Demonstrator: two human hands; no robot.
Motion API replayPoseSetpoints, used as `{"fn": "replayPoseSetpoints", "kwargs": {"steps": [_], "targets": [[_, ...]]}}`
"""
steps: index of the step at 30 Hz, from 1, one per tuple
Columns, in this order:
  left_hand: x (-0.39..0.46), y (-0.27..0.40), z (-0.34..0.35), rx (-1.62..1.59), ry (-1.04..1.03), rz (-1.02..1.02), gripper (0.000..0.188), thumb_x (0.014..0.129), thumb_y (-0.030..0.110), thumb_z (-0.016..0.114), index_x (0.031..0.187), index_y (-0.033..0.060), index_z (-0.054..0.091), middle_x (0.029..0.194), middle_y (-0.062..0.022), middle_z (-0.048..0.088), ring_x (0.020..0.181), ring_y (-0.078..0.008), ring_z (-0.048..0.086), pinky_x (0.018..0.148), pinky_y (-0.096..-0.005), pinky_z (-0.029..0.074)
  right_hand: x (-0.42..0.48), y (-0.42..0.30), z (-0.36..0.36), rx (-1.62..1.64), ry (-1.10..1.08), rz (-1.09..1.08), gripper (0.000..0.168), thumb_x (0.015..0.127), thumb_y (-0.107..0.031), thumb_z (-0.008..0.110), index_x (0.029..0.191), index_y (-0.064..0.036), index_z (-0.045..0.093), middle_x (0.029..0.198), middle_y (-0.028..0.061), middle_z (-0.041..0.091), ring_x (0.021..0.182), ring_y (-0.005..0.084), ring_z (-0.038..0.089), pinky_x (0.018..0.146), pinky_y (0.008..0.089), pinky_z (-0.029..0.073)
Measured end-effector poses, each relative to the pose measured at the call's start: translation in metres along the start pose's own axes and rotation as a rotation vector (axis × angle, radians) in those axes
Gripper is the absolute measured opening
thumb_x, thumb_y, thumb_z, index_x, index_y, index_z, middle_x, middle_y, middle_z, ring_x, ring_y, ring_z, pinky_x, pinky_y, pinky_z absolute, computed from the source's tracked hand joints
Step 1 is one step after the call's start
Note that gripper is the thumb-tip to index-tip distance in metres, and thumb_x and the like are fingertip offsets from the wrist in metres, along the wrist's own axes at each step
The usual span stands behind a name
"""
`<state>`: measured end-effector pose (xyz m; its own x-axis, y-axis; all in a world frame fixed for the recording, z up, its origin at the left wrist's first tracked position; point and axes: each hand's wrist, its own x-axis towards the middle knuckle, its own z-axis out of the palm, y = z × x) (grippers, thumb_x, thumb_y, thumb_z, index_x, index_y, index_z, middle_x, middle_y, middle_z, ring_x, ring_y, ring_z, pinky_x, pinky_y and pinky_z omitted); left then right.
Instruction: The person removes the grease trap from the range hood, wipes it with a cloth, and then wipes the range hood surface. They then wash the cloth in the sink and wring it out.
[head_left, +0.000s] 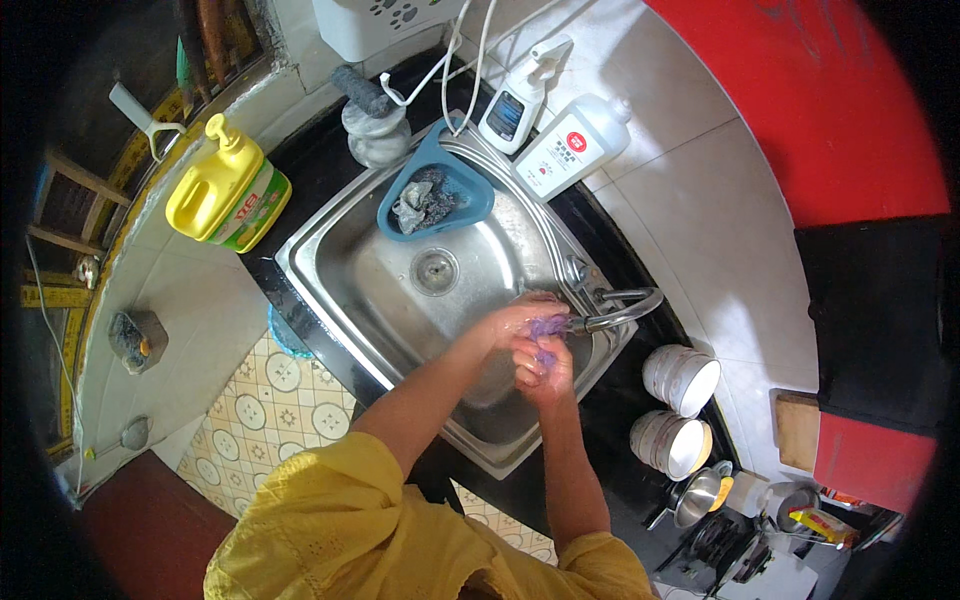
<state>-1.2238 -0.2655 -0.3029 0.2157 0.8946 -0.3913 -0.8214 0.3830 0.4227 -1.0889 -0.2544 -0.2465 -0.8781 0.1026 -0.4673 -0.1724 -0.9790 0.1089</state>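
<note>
Both my hands meet under the spout of a chrome faucet, above the right side of a stainless steel sink. My left hand and my right hand grip a wet purple scrubber or cloth between them; its exact kind is unclear. Fingers partly cover it. A blue triangular strainer basket holding dark scraps and a crumpled clear plastic piece sits at the sink's far corner. The round drain shows in the basin.
A yellow dish soap jug stands left of the sink. Behind it are a stone mortar, a white spray bottle and a translucent white bottle. Stacked bowls, a metal pan and a gas stove are at right.
</note>
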Motion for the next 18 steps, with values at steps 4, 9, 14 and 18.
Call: {"fn": "replayPoseSetpoints", "kwargs": {"steps": [4, 9, 14, 18], "targets": [[0.011, 0.006, 0.011, 0.737, 0.201, 0.317, 0.039, 0.078, 0.024, 0.070, 0.107, 0.0013, 0.057, 0.096, -0.0135, 0.063, 0.088, -0.0238, 0.063, 0.073, -0.0390, 0.051, 0.008, -0.018, -0.044, -0.378, 0.240, -0.055, 0.017, 0.083, -0.022, 0.057, 0.087, -0.008, 0.048, 0.058, -0.0026, 0.039, 0.043, 0.0083, 0.035, 0.038, 0.0248, 0.026], [0.016, 0.001, 0.025, 1.294, 0.408, 0.402, 0.037, 0.075, 0.019, 0.069, 0.100, -0.0026, 0.053, 0.103, -0.0260, 0.058, 0.096, -0.0409, 0.059, 0.078, -0.0467, 0.049, 0.032, -0.005, -0.034, -1.414, 0.636, -0.623, 0.019, 0.082, -0.027, 0.058, 0.089, -0.011, 0.050, 0.060, -0.0016, 0.043, 0.045, 0.0109, 0.039, 0.041, 0.0269, 0.031], [-0.008, 0.010, 0.045, 1.148, 0.524, 0.556, 0.039, 0.075, 0.021, 0.070, 0.104, 0.0031, 0.052, 0.104, -0.0180, 0.053, 0.096, -0.0382, 0.056, 0.082, -0.0434, 0.047, 0.042, -0.018, -0.036, -1.816, 0.755, -0.870, 0.024, 0.081, -0.032, 0.059, 0.093, -0.011, 0.052, 0.064, -0.0004, 0.047, 0.050, 0.0139, 0.043, 0.048, 0.0296, 0.038], [-0.016, 0.012, 0.022, 0.269, 0.370, 0.391, 0.043, 0.085, 0.040, 0.061, 0.119, 0.0156, 0.051, 0.115, -0.0107, 0.052, 0.094, -0.0264, 0.055, 0.082, -0.0399, 0.047, 0.017, -0.021, -0.002, -0.512, 0.407, -0.313, 0.032, 0.079, -0.035, 0.061, 0.097, -0.009, 0.052, 0.069, 0.0010, 0.051, 0.061, 0.0148, 0.049, 0.059, 0.0327, 0.043]]}}
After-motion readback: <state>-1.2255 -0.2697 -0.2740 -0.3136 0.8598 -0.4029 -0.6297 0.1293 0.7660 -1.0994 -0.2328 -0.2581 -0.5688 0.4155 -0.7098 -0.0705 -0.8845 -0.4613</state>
